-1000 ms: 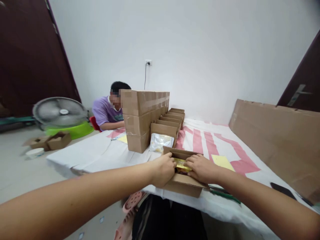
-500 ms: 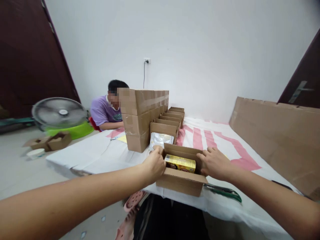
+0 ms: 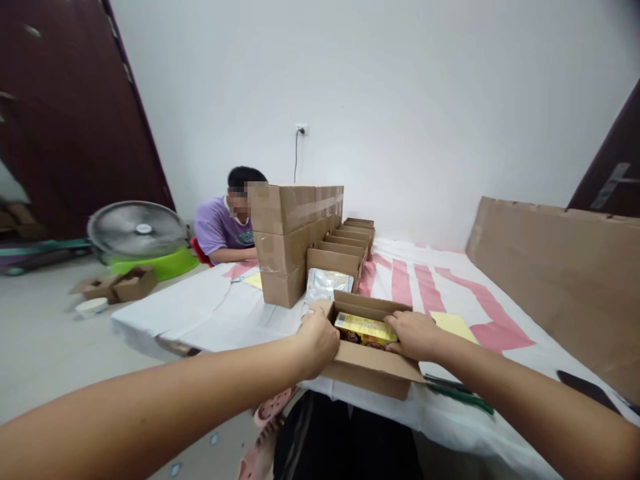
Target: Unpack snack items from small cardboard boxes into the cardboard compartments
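Observation:
An open brown cardboard box (image 3: 369, 367) sits at the near edge of the table, with a yellow packet (image 3: 364, 328) lying inside. My left hand (image 3: 319, 339) curls over the box's left side flap, fingers bent round its edge. My right hand (image 3: 413, 335) rests on the box's right side, fingers bent over the flap and touching the yellow packet's end.
Behind the box lie a silvery pouch (image 3: 327, 284), a row of open cartons (image 3: 345, 241) and a stack of taped cartons (image 3: 290, 240). A seated person (image 3: 226, 224) is at the far left. A yellow sheet (image 3: 453, 324), green-handled tool (image 3: 463, 395), large cardboard sheet (image 3: 560, 273) and floor fan (image 3: 137, 230) surround.
Both hands moved apart to the box's side flaps, uncovering the yellow packet, then came in again; my right hand now touches the packet's end.

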{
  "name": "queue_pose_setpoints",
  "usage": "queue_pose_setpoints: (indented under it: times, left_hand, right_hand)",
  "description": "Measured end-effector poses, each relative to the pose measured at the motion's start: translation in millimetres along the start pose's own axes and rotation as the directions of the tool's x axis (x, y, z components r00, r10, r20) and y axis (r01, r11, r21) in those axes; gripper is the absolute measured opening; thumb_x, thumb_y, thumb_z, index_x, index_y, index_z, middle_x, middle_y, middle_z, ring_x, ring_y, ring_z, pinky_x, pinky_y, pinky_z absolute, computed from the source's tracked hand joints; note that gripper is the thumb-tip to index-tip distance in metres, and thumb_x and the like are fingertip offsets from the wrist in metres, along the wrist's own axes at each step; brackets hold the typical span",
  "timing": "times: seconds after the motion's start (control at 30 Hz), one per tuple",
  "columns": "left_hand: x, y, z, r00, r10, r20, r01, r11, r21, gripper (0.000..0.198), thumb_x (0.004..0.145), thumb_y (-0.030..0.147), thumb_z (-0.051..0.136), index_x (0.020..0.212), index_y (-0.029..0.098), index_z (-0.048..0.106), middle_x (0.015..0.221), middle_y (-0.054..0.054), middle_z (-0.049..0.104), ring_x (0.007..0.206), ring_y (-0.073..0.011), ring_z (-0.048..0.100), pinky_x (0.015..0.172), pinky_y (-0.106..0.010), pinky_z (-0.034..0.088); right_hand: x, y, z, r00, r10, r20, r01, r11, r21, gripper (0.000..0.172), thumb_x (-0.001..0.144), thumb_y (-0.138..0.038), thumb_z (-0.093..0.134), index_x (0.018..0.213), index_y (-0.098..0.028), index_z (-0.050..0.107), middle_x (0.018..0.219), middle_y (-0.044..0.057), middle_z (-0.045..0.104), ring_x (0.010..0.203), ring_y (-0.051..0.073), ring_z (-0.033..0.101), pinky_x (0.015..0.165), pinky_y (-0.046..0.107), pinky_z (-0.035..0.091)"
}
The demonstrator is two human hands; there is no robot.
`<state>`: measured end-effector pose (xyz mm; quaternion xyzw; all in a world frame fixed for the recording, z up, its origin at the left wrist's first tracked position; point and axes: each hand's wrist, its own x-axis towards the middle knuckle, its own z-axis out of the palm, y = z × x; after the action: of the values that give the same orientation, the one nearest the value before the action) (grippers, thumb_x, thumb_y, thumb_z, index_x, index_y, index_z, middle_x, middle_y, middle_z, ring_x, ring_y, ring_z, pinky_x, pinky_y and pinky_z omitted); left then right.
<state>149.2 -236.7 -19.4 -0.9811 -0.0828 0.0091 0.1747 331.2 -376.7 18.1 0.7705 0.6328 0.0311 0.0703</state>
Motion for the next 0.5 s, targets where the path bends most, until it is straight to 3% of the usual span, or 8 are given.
queue_pose_setpoints:
  times: [0.13, 0.23, 0.37, 0.43, 0.5]
  left_hand:
    - [-2, 5, -9.3, 0.998, 0.008, 0.056, -0.015, 0.992, 0.126, 0.027, 0.054, 0.015, 0.072, 0.08, 0.015, 0.072, 0.076, -0.02, 0.069, 0.07, -0.0371, 0.062, 0.077, -0.058, 0.029]
    - [-4, 5, -19.3, 1.0, 0.006, 0.03, -0.009, 0.995, 0.098, 0.023, 0.061, 0.031, 0.072, 0.079, 0.016, 0.072, 0.074, -0.019, 0.07, 0.068, -0.0351, 0.063, 0.076, -0.054, 0.034]
    - [-5, -11, -45.8, 0.999, -0.006, 0.042, 0.007, 0.999, -0.042, 0.062, 0.065, 0.073, 0.054, 0.07, 0.014, 0.07, 0.066, -0.018, 0.068, 0.067, -0.0321, 0.064, 0.07, -0.043, 0.042]
    - [1, -29, -63.8, 0.998, -0.067, 0.0, 0.066, 0.982, -0.179, 0.069, 0.067, 0.081, 0.042, 0.066, 0.016, 0.067, 0.064, -0.013, 0.067, 0.067, -0.0281, 0.064, 0.067, -0.036, 0.044]
    - [13, -51, -80.7, 0.974, -0.215, -0.069, 0.183, 0.931, -0.316, 0.063, 0.071, 0.077, 0.042, 0.07, 0.018, 0.064, 0.066, -0.009, 0.067, 0.068, -0.0248, 0.064, 0.065, -0.032, 0.044]
  right_hand:
    - [12, -2, 13, 1.0, -0.006, 0.028, 0.006, 1.0, -0.006, 0.042, 0.07, -0.04, 0.069, 0.103, -0.015, 0.063, 0.101, 0.016, 0.068, 0.09, 0.033, 0.064, 0.073, 0.045, 0.05]
    - [12, 0, 11, 1.0, 0.001, -0.018, 0.0, 0.999, 0.052, 0.038, 0.071, -0.036, 0.066, 0.104, -0.017, 0.062, 0.104, 0.015, 0.066, 0.09, 0.032, 0.064, 0.072, 0.041, 0.05]
    - [5, 13, -13, 0.991, -0.051, -0.123, 0.071, 0.984, 0.165, 0.039, 0.074, -0.027, 0.059, 0.112, -0.019, 0.057, 0.111, 0.011, 0.061, 0.095, 0.028, 0.061, 0.076, 0.037, 0.048]
    - [3, 27, -32, 0.982, -0.076, -0.173, 0.112, 0.971, 0.21, 0.04, 0.076, -0.024, 0.059, 0.115, -0.017, 0.056, 0.113, 0.011, 0.06, 0.098, 0.026, 0.059, 0.082, 0.035, 0.046]
    - [3, 44, -53, 0.972, -0.053, -0.228, 0.117, 0.954, 0.276, 0.041, 0.079, -0.027, 0.058, 0.118, -0.017, 0.056, 0.114, 0.011, 0.06, 0.101, 0.025, 0.057, 0.086, 0.034, 0.044]
